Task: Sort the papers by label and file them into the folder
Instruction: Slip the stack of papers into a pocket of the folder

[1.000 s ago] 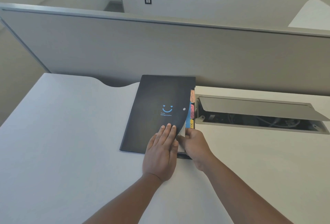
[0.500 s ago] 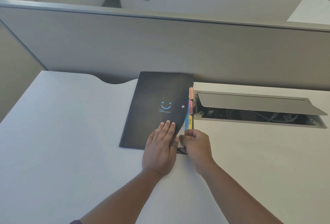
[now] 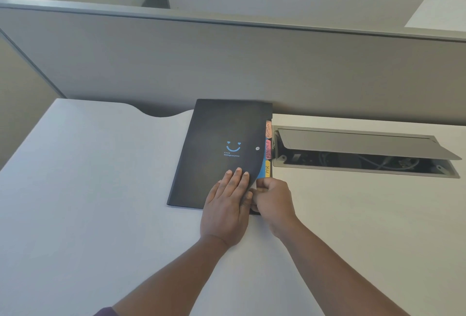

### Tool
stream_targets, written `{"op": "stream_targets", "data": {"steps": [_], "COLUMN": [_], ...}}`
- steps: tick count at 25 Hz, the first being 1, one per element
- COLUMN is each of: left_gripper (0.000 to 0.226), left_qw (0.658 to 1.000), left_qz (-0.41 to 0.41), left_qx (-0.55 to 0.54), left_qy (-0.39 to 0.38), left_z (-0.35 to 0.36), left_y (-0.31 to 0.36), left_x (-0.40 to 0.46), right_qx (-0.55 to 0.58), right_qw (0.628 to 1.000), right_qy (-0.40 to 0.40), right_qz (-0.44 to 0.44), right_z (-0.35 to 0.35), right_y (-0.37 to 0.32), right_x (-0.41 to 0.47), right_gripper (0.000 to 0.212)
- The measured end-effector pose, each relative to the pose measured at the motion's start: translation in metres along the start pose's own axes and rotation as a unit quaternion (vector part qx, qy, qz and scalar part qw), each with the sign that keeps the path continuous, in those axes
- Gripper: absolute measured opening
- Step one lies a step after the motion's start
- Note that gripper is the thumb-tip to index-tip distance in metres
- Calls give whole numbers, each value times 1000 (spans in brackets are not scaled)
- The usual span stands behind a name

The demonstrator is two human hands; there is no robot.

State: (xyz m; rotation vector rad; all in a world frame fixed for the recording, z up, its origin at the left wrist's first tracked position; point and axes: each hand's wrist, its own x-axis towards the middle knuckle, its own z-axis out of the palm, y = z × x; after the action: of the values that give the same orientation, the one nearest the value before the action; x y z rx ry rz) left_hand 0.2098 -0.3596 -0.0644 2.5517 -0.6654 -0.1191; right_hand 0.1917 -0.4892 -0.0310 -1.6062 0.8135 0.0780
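Two hands are recorded at the near right corner of the black folder (image 3: 222, 149): the left hand (image 3: 227, 208) laid flat, fingers (image 3: 238, 179) straight on the cover; the right hand (image 3: 273, 202) curled, pinching the corner just beside them. Risks judged: the lifted cover may slip from the pinch, or the folder may slide. Labelled tabs (image 3: 267, 149) are noted beyond the fingertips. A white tabletop (image 3: 88, 189), grey partition (image 3: 151, 63) and open cable hatch (image 3: 360, 152) are listed.

Office: desk (image 3: 75, 189), grey partition (image 3: 176, 63), cable hatch (image 3: 365, 149).
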Motion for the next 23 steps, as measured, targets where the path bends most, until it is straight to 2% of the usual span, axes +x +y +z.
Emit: {"op": "stream_targets", "data": {"steps": [3,6,8,11,12,15,16,18,20,23], "left_gripper": [63,70,79,101,100,71,68,66,65,60], "left_qw": [999,996,996,997,997,999,999,999,999,1000], "left_qz": [3,15,11,1,2,4,5,9,8,1], "left_qx": [34,82,84,73,70,47,39,34,32,12], "left_qy": [-14,-32,-33,-36,-33,-15,-11,0,13,27], "left_z": [1,3,3,0,0,0,1,2,4,5], "left_y": [-1,-2,-1,2,3,2,1,0,0,-2], "left_x": [1,4,3,1,1,1,1,2,2,1], "right_qx": [-33,-63,-33,-7,1,-37,-57,-32,19,32], "right_qw": [996,980,986,992,993,998,997,999,999,999], "right_qy": [76,172,159,124,109,25,5,-16,-30,-19], "right_qz": [-39,-72,-30,25,35,48,41,31,28,2], "right_z": [-4,-11,-14,-21,-24,-24,-22,-20,-18,-16], "right_y": [4,7,3,-6,-9,-7,-3,5,7,10], "right_x": [3,-1,-2,9,12,14,12,7,4,8], "right_gripper": [11,30,36,23,23,29,23,13,15,22]}}
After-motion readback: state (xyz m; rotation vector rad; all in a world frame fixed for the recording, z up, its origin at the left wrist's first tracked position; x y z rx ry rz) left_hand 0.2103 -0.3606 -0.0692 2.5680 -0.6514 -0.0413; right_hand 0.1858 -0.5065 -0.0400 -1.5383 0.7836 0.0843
